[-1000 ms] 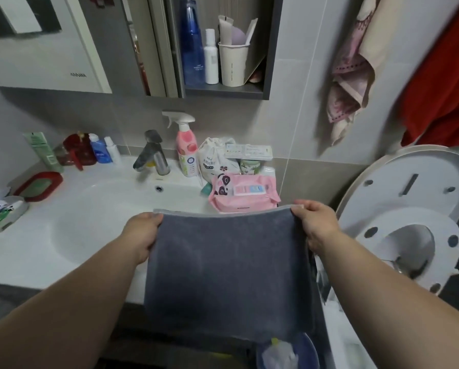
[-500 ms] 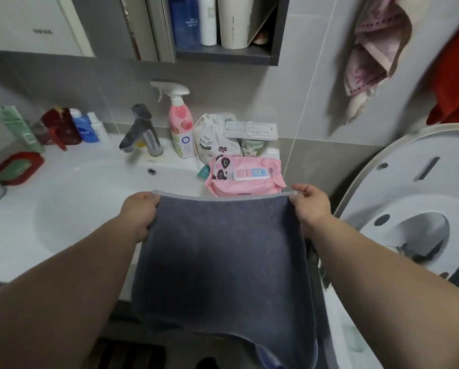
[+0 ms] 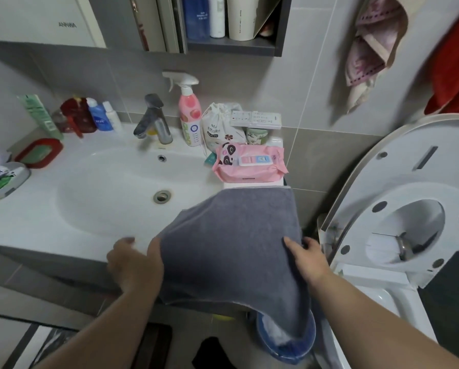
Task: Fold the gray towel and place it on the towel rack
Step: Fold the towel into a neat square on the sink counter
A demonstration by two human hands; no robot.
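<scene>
The gray towel (image 3: 233, 235) lies folded over the right front corner of the white sink counter (image 3: 36, 225), its lower part hanging past the counter edge. My left hand (image 3: 132, 262) holds the towel's left edge, with the thumb side tucked against the cloth and the other fingers spread on the counter. Gripping the right edge is my right hand (image 3: 309, 258), thumb on top of the cloth. I cannot make out a towel rack; a pink towel (image 3: 367, 57) and a red cloth (image 3: 455, 62) hang on the wall at upper right.
Behind the towel a pink wipes pack (image 3: 249, 165), a spray bottle (image 3: 188, 113) and a faucet (image 3: 153, 121) stand around the basin. The toilet (image 3: 399, 209) with raised seat is at the right. A blue bin (image 3: 287, 339) sits below the towel.
The towel was held up by its top corners; it now lies lowered onto the counter corner. Both hands slid down from the top corners to its side edges.
</scene>
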